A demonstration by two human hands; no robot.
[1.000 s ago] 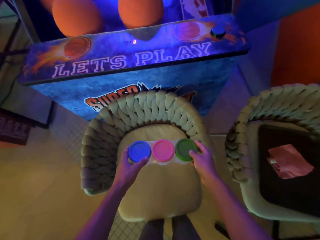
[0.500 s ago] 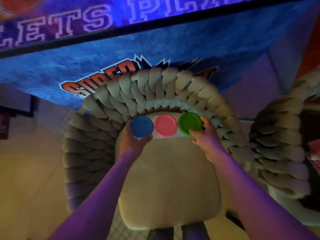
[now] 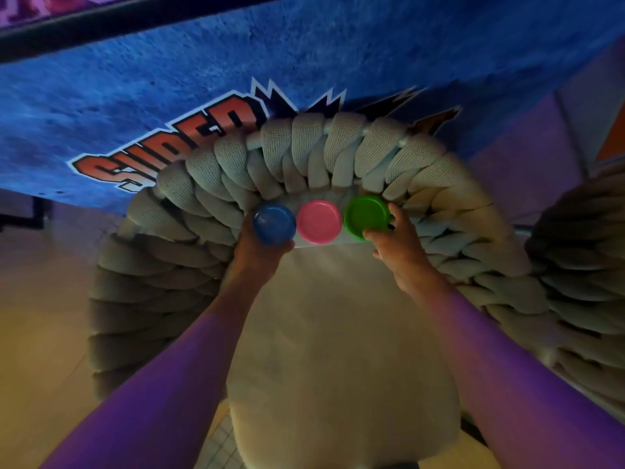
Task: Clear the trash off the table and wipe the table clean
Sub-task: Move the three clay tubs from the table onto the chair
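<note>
I have both hands clamped on a three-tub pack (image 3: 319,222) against the woven chair (image 3: 304,154) back, left hand (image 3: 260,253) on the blue tub (image 3: 274,224), right hand (image 3: 402,252) on the green tub (image 3: 367,216); no counter is in view and wiping looks unstarted.

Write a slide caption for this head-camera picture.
Both hands, left hand and right hand, hold a three-tub pack over a woven chair.

I have both arms stretched forward and slightly inward, forearms bare and lit purple. My left hand (image 3: 262,247) sits palm up, fingers curled under and round the blue pot (image 3: 274,224), thumb tip showing at its near right edge. My right hand (image 3: 402,252) comes in from the right, back of the hand toward me, thumb pressed on the near rim of the green pot (image 3: 367,216) and fingers wrapped round its far right side. Both wrists are nearly straight.
</note>
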